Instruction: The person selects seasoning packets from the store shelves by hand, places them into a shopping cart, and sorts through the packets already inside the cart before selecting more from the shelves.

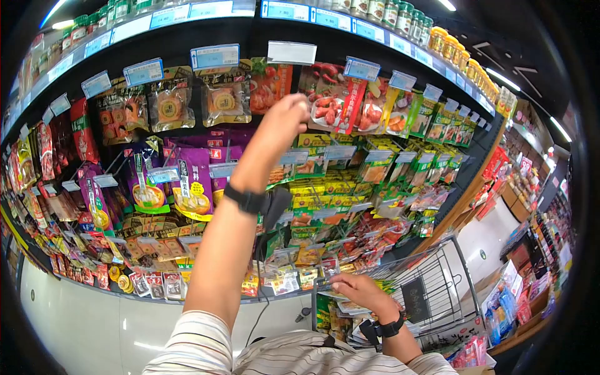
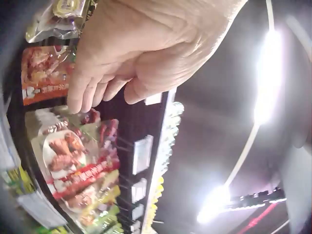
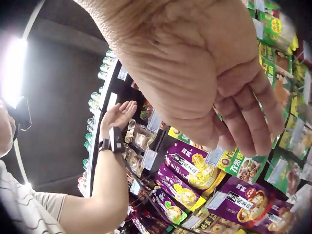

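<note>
My left hand (image 1: 285, 119) is raised to the top row of hanging packets, beside a red packet (image 1: 264, 84) and a larger packet with pictured red food (image 1: 331, 100). In the left wrist view the left hand (image 2: 146, 51) has loosely bent fingers, nothing seen in them, near the orange-red packet (image 2: 48, 73) and the packet with a pictured plate (image 2: 66, 153); contact cannot be told. Lower down, my right hand (image 1: 365, 291) is over the near part of a wire cart (image 1: 465, 265). The right wrist view shows the right hand (image 3: 195, 73) with relaxed fingers and nothing visible in them.
Purple packets (image 1: 190, 181) hang at left, green and yellow ones (image 1: 375, 169) at right, with price tags (image 1: 215, 56) sticking out. Jars (image 1: 406, 19) line the shelf above. Packets lie in the cart. A dark cable (image 1: 259, 312) hangs by the left arm; tiled floor (image 1: 94, 325) lies below.
</note>
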